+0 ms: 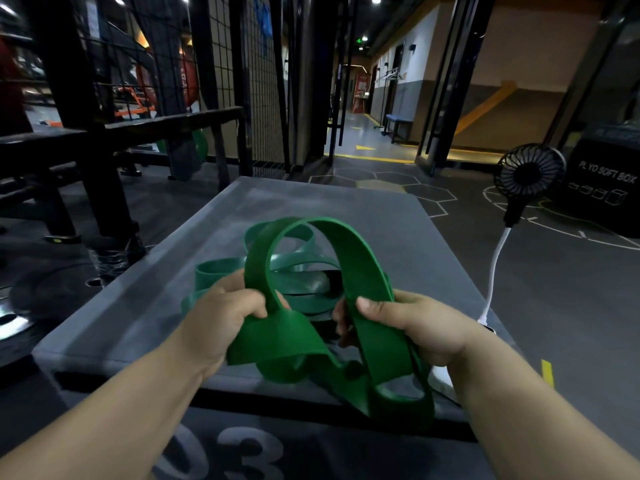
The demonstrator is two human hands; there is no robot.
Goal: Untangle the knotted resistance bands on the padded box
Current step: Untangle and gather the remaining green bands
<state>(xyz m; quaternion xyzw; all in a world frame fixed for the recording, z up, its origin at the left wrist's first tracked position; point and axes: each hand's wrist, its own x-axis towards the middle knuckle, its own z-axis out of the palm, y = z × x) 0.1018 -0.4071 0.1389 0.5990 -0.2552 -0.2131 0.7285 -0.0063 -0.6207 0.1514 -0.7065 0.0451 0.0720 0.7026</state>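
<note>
Fingers [258, 306] of the left hand [221, 323] curl round a broad dark green strap of the resistance bands [311, 265], gripping it where the strap bends. The right hand [419, 327] grips another stretch of dark green strap, its thumb [372, 306] pressed on top and its other fingers wrapped beneath, partly hidden. Between the two hands the dark strap rises in a tall upright arch toward 12 o'clock. Below the hands, toward 6 o'clock, more folds and loops of the dark strap sag over the near edge of the padded box [426, 237] and hang in front of its dark side. Behind the arch, at 12 o'clock from the hands, paler green bands lie in a tangled heap on the grey top of the box, some loops standing up, one poking out at 9 o'clock past the left hand. How the straps cross inside the heap cannot be told. At 2 o'clock from the heap a small black fan [528, 174] stands on a white bendy stalk [497, 261] that comes up from the box's 3 o'clock edge. Beyond it at 2 o'clock sits a black box [606, 188] with white lettering on the floor. At 10 o'clock stands a wire mesh panel [258, 81], and a dark weight plate [41, 292] lies on the floor at 9 o'clock
</note>
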